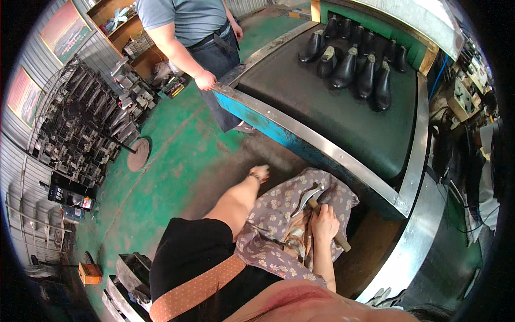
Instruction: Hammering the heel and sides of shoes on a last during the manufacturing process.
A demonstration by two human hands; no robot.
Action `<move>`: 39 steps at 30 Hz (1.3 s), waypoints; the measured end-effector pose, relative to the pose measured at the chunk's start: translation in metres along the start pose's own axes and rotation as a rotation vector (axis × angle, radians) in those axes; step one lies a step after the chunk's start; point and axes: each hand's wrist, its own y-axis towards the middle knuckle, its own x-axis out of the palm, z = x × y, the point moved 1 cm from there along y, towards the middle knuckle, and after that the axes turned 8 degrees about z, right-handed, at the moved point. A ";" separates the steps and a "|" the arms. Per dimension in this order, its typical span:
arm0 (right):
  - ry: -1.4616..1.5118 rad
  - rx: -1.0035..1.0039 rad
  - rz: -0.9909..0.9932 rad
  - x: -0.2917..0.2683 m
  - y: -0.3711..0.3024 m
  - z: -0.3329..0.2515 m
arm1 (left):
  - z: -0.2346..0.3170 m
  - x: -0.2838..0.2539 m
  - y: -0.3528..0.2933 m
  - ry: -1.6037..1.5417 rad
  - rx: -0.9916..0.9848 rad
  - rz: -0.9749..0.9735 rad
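My right hand [325,222] is closed around the wooden handle of a hammer [342,242]. The hammer's curved metal head points up and left, above my lap. Under it, a crumpled tan and whitish piece [296,236], whose kind I cannot make out, lies on my flowered apron [268,225]. My left hand [260,173] is stretched out ahead over the dark floor, left of the apron. Its fingers are small and blurred, so whether they hold anything is unclear.
A metal-edged conveyor [322,107] with a dark belt carries several black shoes on lasts [343,70]. Beyond its left corner stands a person [188,32] with one hand on the edge. A large black fan [80,112] is at left, and a crate [134,273] sits lower left.
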 end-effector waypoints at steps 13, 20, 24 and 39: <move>0.059 -0.061 -0.012 0.005 0.001 0.007 | -0.070 -0.171 -0.019 0.252 -0.041 0.284; 0.142 -0.112 -0.086 0.017 0.007 -0.002 | 0.043 -0.119 -0.026 -0.491 0.069 0.033; 0.181 -0.139 -0.102 0.023 0.017 -0.005 | 0.112 -0.121 -0.046 -0.588 0.232 -0.100; 0.142 -0.045 -0.051 0.016 0.002 0.011 | 0.234 0.078 -0.154 0.060 1.304 -0.303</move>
